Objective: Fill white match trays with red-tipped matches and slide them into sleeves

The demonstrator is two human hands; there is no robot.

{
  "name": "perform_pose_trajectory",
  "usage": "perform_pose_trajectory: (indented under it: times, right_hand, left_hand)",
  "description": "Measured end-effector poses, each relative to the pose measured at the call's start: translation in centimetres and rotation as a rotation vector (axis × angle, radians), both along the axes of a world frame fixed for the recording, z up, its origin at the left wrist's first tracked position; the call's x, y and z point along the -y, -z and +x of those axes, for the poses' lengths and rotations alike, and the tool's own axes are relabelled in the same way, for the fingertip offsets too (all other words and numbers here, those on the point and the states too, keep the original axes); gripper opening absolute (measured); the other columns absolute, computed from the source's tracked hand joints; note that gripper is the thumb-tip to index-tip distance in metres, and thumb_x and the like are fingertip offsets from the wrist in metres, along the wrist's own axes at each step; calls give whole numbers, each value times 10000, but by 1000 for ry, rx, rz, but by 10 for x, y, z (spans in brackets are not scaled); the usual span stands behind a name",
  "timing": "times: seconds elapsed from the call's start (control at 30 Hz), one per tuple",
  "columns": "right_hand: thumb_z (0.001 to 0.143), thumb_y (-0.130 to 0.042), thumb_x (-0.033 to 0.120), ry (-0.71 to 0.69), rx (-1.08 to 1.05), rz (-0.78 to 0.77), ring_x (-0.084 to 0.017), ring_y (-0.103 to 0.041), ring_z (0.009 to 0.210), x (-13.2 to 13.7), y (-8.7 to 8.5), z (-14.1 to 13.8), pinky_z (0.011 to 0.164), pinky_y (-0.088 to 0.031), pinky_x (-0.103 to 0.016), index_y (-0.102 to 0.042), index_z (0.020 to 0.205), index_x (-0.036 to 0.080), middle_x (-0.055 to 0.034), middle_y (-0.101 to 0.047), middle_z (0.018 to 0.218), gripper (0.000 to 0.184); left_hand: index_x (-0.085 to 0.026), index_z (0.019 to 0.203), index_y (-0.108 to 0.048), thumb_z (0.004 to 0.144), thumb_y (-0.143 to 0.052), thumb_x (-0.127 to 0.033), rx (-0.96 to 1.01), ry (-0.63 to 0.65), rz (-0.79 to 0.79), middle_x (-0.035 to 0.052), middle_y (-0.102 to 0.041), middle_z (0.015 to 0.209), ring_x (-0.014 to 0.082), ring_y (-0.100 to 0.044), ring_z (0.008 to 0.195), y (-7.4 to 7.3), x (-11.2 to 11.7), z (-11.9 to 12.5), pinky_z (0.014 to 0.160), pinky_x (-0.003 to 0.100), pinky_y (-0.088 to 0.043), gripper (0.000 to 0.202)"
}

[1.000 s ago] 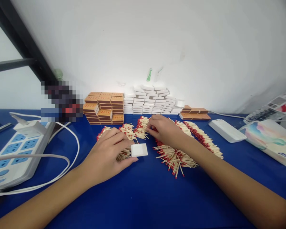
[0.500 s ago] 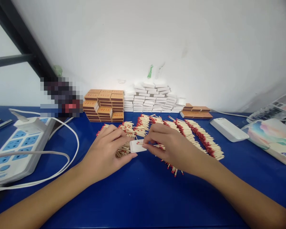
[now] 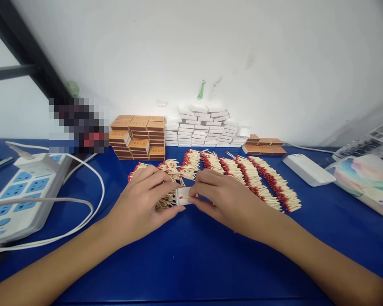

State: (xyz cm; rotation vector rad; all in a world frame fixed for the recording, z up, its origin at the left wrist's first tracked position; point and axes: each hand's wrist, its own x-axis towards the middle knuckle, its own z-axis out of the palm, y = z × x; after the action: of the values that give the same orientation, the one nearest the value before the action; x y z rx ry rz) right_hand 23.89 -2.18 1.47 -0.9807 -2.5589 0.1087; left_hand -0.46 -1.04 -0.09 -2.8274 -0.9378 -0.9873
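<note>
Over the blue surface (image 3: pixel 178 263), I have the left hand (image 3: pixel 143 193) with its fingers gripping a small white tray (image 3: pixel 185 191) and the right hand (image 3: pixel 225 195) pinching a red-headed match (image 3: pixel 184 197) inside it, loose matches (image 3: pixel 276 185) lying beyond, then stacked white boxes (image 3: pixel 202 127) and orange matchboxes (image 3: pixel 138 138) along the wall (image 3: pixel 178 51).

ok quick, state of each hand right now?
Left hand: closed, holding the small white tray between thumb and fingers.
Right hand: closed, pinching at least one match at the tray; exact count unclear.
</note>
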Motion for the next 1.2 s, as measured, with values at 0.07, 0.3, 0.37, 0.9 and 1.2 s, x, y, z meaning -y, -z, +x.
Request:
perform_pose_trajectory:
  times: [0.07, 0.3, 0.37, 0.9, 1.2]
  right_hand:
    - [1027, -577, 207, 7, 7, -44, -181, -606, 808, 1, -1, 0, 692, -450, -314, -724, 965, 154, -65, -639, 927, 168]
    - [1033, -579, 245, 22, -29, -69, -166, -612, 794, 2, -1, 2, 692, -440, -300, -728, 978, 191, -65, -659, 944, 168]
    - [1030, -570, 244, 64, -107, -40, -153, -594, 750, -2, -1, 2, 672, -419, -293, -723, 957, 189, -52, -663, 884, 179]
    - [898, -656, 286, 484, -63, -287, -153, -569, 659, -29, 22, -31, 556, -320, -290, -658, 719, 215, -19, -687, 731, 192]
    - [845, -671, 230, 546, 4, -364, -171, -597, 682, -23, 10, -17, 559, -354, -294, -671, 730, 222, -17, -713, 759, 116]
  left_hand:
    - [-166, 1093, -713, 909, -781, -350, -10, 4, -12, 63, -705, 1018, 235, -583, 970, 0, 0, 1, 893, 413, -466, 269]
    - [-176, 1114, -711, 919, -775, -339, -12, 28, -20, 59, -704, 1023, 227, -581, 972, -2, 0, 0, 899, 403, -454, 262]
    - [-180, 1097, -715, 916, -775, -347, -20, 22, -40, 57, -699, 1005, 228, -575, 957, -4, 1, -1, 896, 407, -456, 253]
    - [-198, 1067, -720, 924, -750, -388, -111, 159, -149, 49, -693, 873, 220, -573, 833, -9, 13, 2, 758, 391, -450, 240]
    - [-193, 1095, -715, 921, -760, -375, -122, 151, -132, 28, -663, 820, 213, -559, 821, -5, 8, 1, 779, 384, -448, 256]
